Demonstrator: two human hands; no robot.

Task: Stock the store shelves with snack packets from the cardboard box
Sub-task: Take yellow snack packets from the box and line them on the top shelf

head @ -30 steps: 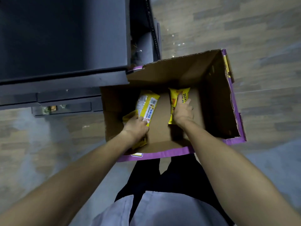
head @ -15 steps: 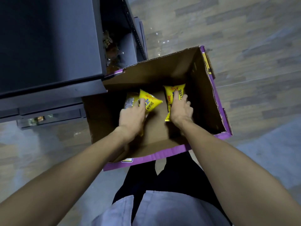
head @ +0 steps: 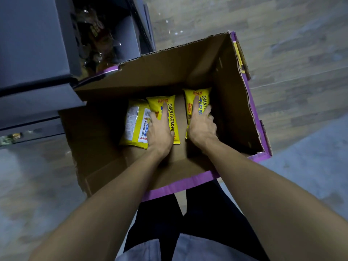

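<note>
I look down into the box (head: 169,76), which sits open on the floor (head: 291,44) just in front of my legs. Its top edge is purple and its inside is plain brown. Both my hands are down in it, side by side but apart, with a bare strip of the box bottom between them. My left hand (head: 160,132) lies on top of the mid packet (head: 170,110). One finger runs straight along it, my other fingers bend over its left edge, and my thumb is at its right edge, so I hold it. My right hand (head: 202,127) holds the right packet (head: 188,98). Here too one finger points straight along the packet, and the rest curl round its right side. Both packets are yellow with big dark letters, and their long sides point away from me. I cannot tell if they rest on the bottom or are a bit lifted. The left packet (head: 134,123) lies just beside the mid packet, back side up, with a white label showing. The dark grey shelf (head: 33,44) stands to the left of the box, right by its far left corner. Deep in the shelf I can see some shiny bags (head: 96,31), but they are too dark to make out.
</note>
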